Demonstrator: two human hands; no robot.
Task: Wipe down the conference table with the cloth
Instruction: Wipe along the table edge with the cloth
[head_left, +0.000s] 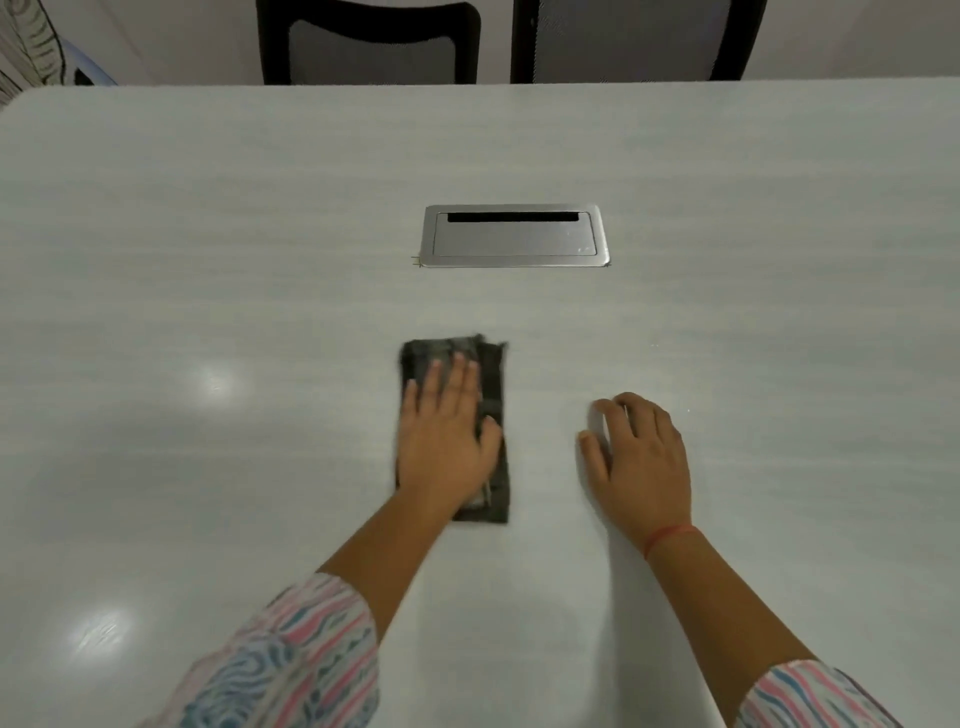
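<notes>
**On the desk (208, 234), near side: left hand (447, 431) flat on the cloth (493, 374)**

Left hand: I read it as spread flat, fingers straight and close together, palm pressing down on the cloth. Nothing is gripped.

Cloth: a dark grey folded strip lying flat on the desk, its long side running away from me. The hand covers its left and middle part. The far end and right edge show past the fingers, and the edges look slightly blurred on my feed.

Right hand (639, 457): to the right of the cloth and apart from it. It is palm down with the fingers loosely curled, tips on the desk top, holding nothing. There is a red thread (667, 538) round the wrist.

Both forearms are bare up to striped pink, blue and white sleeves (291, 660).

Farther across the pale desk, beyond the cloth, a brushed-metal hatch (514, 236) sits flush in the top, with a dark slot along its far side.

Two bright light patches show on the desk to the left.

Two black mesh-backed chairs (369, 41) stand at the far edge.
</notes>
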